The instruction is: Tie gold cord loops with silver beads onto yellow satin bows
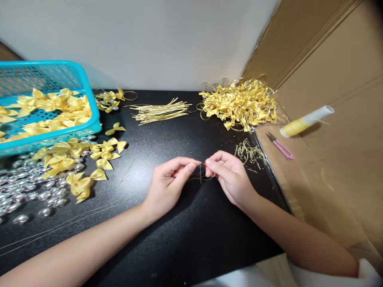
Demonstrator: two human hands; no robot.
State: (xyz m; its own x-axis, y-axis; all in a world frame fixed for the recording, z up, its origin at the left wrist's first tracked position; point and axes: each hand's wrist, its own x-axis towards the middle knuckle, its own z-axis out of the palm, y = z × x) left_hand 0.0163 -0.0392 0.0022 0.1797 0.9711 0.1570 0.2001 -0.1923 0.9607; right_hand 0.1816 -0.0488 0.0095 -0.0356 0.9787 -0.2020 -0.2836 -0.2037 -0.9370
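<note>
Over the middle of the black table [125, 233], my left hand [169, 183] pinches a thin thread between thumb and index finger. My right hand [230, 175] is closed just to its right, its thumb and index finger on a small red item [205, 164]. The fingertips of both hands are nearly touching. A thin needle-like piece [200, 174] hangs upright between them, with fine loops of thread behind it. Long pale threads [60, 226] run from the left edge towards my left hand.
A blue basket [96, 109] holds yellow bows; more bows [80, 185] and silver beads [22, 195] lie before it. Gold strips [163, 111], a pile of looped bows [241, 103], thread scraps [249, 153], pink snips [281, 146] and a tube [306, 122] lie farther back and right.
</note>
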